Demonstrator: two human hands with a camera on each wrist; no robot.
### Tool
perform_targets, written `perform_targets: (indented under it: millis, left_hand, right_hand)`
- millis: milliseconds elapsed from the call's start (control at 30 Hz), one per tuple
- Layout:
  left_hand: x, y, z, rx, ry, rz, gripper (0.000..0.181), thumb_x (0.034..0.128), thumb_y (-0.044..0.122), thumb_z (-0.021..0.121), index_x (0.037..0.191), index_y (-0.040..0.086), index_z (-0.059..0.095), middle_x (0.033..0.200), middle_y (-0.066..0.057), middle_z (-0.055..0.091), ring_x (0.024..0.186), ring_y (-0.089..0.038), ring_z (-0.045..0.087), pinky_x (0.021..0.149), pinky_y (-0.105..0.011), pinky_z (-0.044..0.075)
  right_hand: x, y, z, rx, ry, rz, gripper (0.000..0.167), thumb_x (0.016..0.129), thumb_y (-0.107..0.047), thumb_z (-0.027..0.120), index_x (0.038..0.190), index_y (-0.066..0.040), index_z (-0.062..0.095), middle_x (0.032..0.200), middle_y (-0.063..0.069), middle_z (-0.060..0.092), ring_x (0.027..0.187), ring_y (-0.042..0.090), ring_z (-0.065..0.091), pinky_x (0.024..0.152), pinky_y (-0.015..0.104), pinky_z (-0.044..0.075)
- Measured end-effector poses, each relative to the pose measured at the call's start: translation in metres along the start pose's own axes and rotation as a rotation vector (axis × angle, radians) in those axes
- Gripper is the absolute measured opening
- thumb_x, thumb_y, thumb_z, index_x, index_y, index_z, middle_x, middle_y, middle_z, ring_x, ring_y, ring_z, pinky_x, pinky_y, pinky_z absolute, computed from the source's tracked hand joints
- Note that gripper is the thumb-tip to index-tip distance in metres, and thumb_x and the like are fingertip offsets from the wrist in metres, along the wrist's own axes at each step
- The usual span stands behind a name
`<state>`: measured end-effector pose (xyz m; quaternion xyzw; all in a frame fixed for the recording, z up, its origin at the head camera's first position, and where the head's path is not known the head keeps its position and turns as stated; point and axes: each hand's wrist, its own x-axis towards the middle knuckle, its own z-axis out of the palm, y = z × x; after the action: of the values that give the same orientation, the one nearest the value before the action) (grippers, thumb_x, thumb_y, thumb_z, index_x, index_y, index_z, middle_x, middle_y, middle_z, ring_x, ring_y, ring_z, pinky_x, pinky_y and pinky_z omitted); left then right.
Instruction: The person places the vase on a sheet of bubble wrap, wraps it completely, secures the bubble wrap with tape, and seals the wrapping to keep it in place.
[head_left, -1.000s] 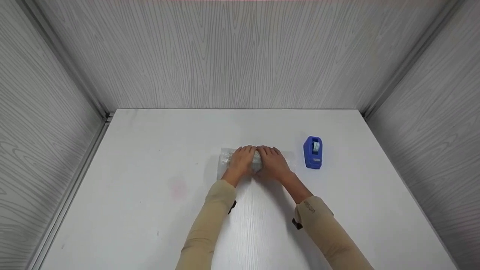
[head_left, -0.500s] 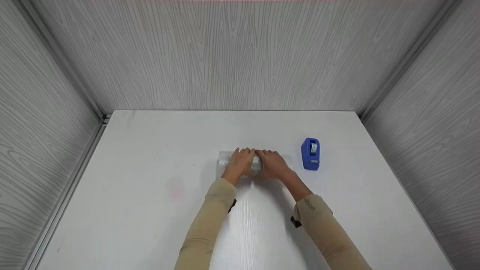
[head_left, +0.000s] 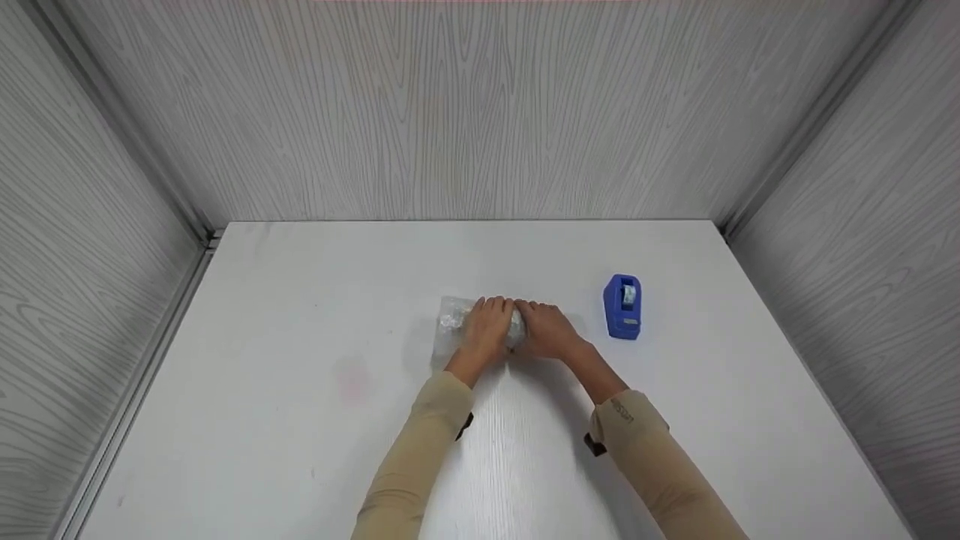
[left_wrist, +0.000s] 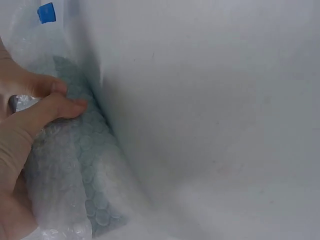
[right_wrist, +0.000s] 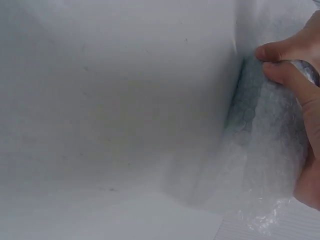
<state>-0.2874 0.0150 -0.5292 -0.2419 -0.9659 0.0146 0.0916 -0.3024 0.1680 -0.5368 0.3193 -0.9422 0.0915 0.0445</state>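
Note:
A bundle of clear bubble wrap (head_left: 451,322) lies on the white table, with a greenish-grey part showing through it in the left wrist view (left_wrist: 95,165). My left hand (head_left: 487,328) grips its left-middle part, fingers over the far side and thumb on the near side. Close beside it, my right hand (head_left: 550,331) grips the bundle the same way. In the right wrist view the two thumbs nearly meet on the bubble wrap (right_wrist: 270,135). What the wrap encloses cannot be told.
A blue tape dispenser (head_left: 622,307) stands on the white table (head_left: 300,390) to the right of my right hand. Grey wood-grain panels (head_left: 465,112) rise behind the table and on both sides.
The hands keep their hold on the bundle. My left hand has shifted slightly, and the wrap's left end looks a little more tilted and crumpled.

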Motion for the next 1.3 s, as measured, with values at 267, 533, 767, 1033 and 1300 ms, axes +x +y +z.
perform_targets:
  millis: [267,533,767,1033,1300]
  left_hand:
    - [0.008,-0.005,-0.012,-0.064,-0.153,-0.016,0.076,0.0729,0.043,0.074,0.129,0.001,0.044,0.119,-0.013,0.052,0.111,-0.026,0.049,0.097,-0.036,0.037]
    - [0.01,-0.006,-0.017,-0.112,-0.284,-0.034,0.082,0.0768,0.044,0.07,0.136,-0.001,0.036,0.129,-0.016,0.044,0.12,-0.029,0.042,0.102,-0.04,0.03]
    - [-0.003,-0.001,-0.007,0.073,-0.159,0.039,0.074,0.0848,0.028,0.066,0.141,-0.002,0.028,0.141,-0.013,0.035,0.131,-0.024,0.03,0.107,-0.037,0.022]
    - [-0.006,0.001,-0.009,0.042,-0.032,0.078,0.066,0.0763,0.032,0.073,0.126,-0.004,0.047,0.112,-0.012,0.055,0.104,-0.022,0.053,0.091,-0.029,0.042]
    - [0.002,0.0,-0.019,-0.022,-0.143,0.034,0.063,0.0788,0.035,0.07,0.125,-0.003,0.05,0.111,-0.013,0.057,0.1,-0.024,0.056,0.084,-0.031,0.047]
  right_hand:
    - [-0.008,-0.01,0.003,-0.125,0.077,0.022,0.092,0.067,-0.044,0.079,0.135,0.001,0.037,0.131,0.015,0.046,0.12,0.03,0.042,0.101,0.047,0.029]
    - [-0.006,-0.01,0.003,-0.133,0.067,0.004,0.089,0.063,-0.04,0.083,0.131,0.001,0.043,0.123,0.015,0.052,0.108,0.03,0.051,0.096,0.044,0.035]
    - [-0.003,-0.003,0.0,-0.12,0.037,-0.038,0.084,0.067,-0.04,0.08,0.129,0.003,0.044,0.119,0.016,0.055,0.106,0.031,0.052,0.094,0.046,0.038]
    - [-0.003,-0.002,-0.004,-0.062,-0.017,-0.058,0.081,0.066,-0.037,0.08,0.128,0.003,0.045,0.115,0.016,0.057,0.107,0.031,0.052,0.098,0.048,0.033]
    - [-0.01,-0.013,0.0,-0.201,0.046,-0.018,0.086,0.067,-0.036,0.081,0.132,0.003,0.04,0.127,0.016,0.048,0.117,0.03,0.045,0.105,0.048,0.021]
